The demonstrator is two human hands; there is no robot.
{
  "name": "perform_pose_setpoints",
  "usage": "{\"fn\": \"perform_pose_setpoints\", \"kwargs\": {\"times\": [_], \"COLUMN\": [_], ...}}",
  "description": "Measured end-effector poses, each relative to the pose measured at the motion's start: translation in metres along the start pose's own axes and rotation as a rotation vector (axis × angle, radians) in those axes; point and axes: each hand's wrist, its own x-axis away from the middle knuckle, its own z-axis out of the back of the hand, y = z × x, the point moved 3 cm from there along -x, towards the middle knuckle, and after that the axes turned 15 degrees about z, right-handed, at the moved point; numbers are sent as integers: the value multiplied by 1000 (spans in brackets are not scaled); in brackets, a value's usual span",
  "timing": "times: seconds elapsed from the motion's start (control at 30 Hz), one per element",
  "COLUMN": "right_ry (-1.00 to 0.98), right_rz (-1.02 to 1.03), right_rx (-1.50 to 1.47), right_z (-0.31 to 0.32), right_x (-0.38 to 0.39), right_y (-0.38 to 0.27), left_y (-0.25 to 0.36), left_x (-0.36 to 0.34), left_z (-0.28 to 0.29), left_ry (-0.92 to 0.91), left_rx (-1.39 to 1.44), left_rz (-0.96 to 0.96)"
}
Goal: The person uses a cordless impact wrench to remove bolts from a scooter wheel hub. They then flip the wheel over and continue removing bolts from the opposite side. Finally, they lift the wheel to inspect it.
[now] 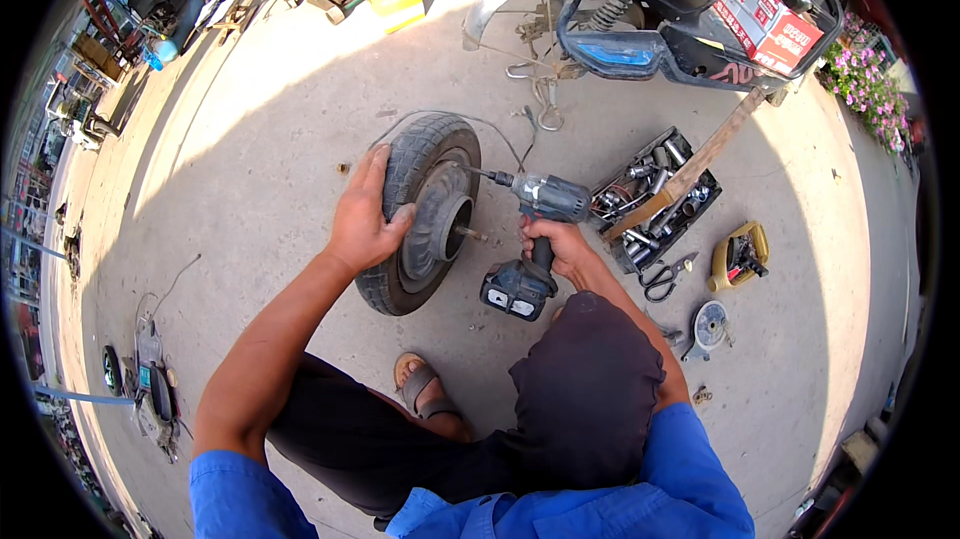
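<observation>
Concrete ground (250,269) forms the work surface, mostly in shade, with sunlight along its outer edge. We record a blue-and-black scooter (615,57) at the upper right; to the right of the work sits a black tray (682,227) of sockets (638,172), a wooden handle (690,174) lying across it.

We find the wheel (432,239) directly ahead of the person, resting on its tread on the ground, between the two hands. Its hub face points to the right; a bare axle (472,234) projects from the centre, rightward and slightly toward the person. In our view the wheel's long axis runs from upper right to lower left. How far it leans we cannot tell.

We observe the left hand (365,229) spread wide, palm against the tread and thumb over the sidewall, bracing the wheel without closing around it. The right hand (558,247) is wrapped firmly around the grip of a power driver (550,197), whose bit (483,173) points left at the hub's upper part; contact at the tip we cannot confirm.

We judge the wheel heavy, rigid at the hub, slightly yielding at the rubber, and prone to roll. Its patterned tread should give sound purchase; we advise holding opposite sides of the tyre, clear of the thin cable (505,140), likely the most fragile part.
</observation>
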Motion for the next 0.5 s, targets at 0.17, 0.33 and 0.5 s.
{"fn": "perform_pose_setpoints", "kwargs": {"times": [0.17, 0.33, 0.5], "right_ry": [-35, -15, -56], "right_rz": [3, 9, -11], "right_rx": [-105, -208, -274], "right_z": [8, 10, 2], "right_x": [9, 28, 52], "right_y": [5, 0, -13], "left_y": [0, 4, 8], "left_x": [1, 1, 3], "left_z": [-2, 1, 3], "left_ry": [6, -10, 17], "left_rx": [-16, 36, -10], "left_rz": [-1, 17, -49]}}
